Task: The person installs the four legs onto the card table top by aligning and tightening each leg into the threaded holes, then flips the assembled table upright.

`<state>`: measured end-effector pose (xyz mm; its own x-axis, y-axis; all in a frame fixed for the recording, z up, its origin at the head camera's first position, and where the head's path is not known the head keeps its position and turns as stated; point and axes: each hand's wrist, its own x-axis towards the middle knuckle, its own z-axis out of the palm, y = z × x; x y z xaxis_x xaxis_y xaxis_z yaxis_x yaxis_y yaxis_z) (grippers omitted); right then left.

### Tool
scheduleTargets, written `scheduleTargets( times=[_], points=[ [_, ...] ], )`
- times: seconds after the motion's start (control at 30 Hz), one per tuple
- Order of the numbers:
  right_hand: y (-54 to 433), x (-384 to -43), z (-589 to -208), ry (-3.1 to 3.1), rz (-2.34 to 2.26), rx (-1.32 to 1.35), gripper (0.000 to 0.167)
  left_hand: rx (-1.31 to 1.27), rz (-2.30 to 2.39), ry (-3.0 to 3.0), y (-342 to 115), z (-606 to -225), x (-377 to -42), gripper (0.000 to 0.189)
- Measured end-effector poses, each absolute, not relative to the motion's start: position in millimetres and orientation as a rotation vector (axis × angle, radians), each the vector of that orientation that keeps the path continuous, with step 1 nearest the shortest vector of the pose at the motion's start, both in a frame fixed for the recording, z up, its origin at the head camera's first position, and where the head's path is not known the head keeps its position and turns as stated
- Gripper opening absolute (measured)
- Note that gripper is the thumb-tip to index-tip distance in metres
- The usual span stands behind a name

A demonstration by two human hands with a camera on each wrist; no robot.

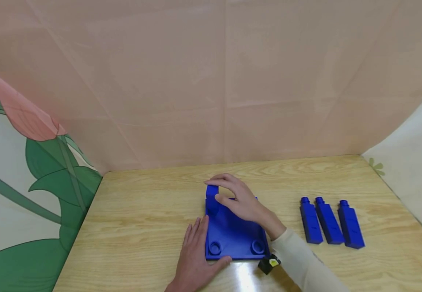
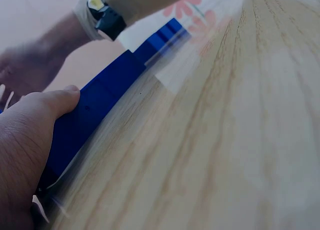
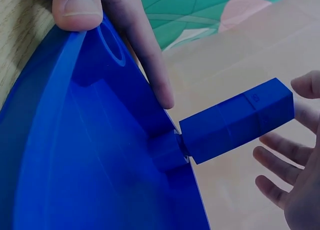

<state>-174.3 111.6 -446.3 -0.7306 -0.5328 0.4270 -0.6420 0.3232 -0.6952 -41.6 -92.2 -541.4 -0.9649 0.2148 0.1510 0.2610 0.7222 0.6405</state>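
On the wood-grain table (image 1: 141, 223), a blue, square-sided, plastic-looking post (image 3: 235, 121) stood at the far-left corner of a blue, shallow, plastic-looking tray (image 1: 232, 227). Right hand (image 1: 243, 200): fingers spread, pinching nothing. Left hand (image 1: 196, 259): fingers straight against tray. Loose seating risked toppling.

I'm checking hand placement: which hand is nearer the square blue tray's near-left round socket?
Left: the left hand is beside that socket, against the tray; the right hand is farther, by the upright blue block.
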Motion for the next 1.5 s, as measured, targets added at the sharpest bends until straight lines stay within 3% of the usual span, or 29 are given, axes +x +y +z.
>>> scheduleTargets(
  times=[0.6,0.9,1.13,1.5],
  points=[
    [97.0,-170.5,-456.7,-2.472,1.292,0.765,0.034,-0.407,-1.058,-2.838,-91.8,-543.8,-43.1,0.122],
    [105.5,-172.7,-457.7,-2.445,1.357,0.964,0.054,-0.381,-1.086,-2.878,-91.7,-542.1,-42.6,0.122],
    [114.2,-176.7,-458.6,-2.407,1.497,1.087,0.043,-0.398,-1.057,-2.84,-91.4,-542.4,-41.8,0.122],
    [110.4,-175.9,-456.3,-2.432,1.464,0.99,0.036,-0.386,-1.096,-2.859,-91.8,-542.9,-42.6,0.121]
  ],
)
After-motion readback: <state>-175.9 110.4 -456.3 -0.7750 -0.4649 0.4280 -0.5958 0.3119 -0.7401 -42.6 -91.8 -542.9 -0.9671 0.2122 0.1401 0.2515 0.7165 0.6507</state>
